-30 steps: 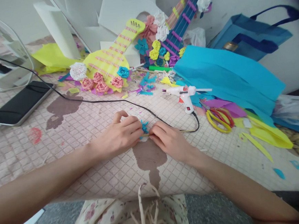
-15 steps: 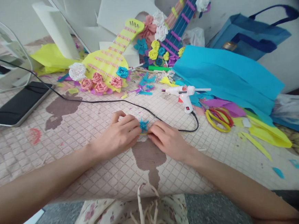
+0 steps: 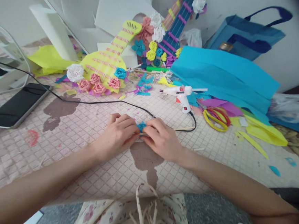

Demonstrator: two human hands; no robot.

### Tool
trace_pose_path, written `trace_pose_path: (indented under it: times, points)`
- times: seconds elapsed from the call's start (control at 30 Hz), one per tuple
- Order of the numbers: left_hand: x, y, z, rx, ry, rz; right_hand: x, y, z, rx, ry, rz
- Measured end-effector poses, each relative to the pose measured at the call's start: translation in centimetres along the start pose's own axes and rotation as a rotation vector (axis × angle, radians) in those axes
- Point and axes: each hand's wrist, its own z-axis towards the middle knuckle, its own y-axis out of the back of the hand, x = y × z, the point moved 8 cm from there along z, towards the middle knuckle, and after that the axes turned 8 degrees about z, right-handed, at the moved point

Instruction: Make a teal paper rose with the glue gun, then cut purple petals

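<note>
Both hands meet low over the pink quilted cloth [image 3: 88, 123]. My left hand [image 3: 116, 135] is closed, its fingertips pinching a small blue paper flower [image 3: 141, 126]. My right hand [image 3: 160, 138] is closed too, gripping a thin wooden stick [image 3: 184, 128] that runs out to the right from under its fingers. The flower sits at the stick's left end, squeezed between the two hands' fingertips and mostly hidden by them.
A white glue gun [image 3: 181, 95] lies just beyond, its black cord [image 3: 86, 102] running left. Yellow-handled scissors [image 3: 214, 119] sit to the right beside blue crepe paper [image 3: 221, 75]. A yellow paper guitar [image 3: 106, 62] with flowers and a phone [image 3: 16, 105] lie at the back left.
The two hands have closed in on each other around the blue flower, which now shows less. The view has shifted slightly.
</note>
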Motion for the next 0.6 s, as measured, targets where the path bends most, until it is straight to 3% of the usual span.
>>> trace_pose_path:
  times: [0.23, 0.6]
  points:
    - [-0.08, 0.07, -0.03, 0.003, 0.027, -0.012, 0.17, -0.22, 0.17, 0.02, 0.006, -0.007]
    - [-0.02, 0.18, -0.25, -0.109, 0.033, 0.054, -0.62, -0.37, -0.13, 0.027, -0.055, 0.094]
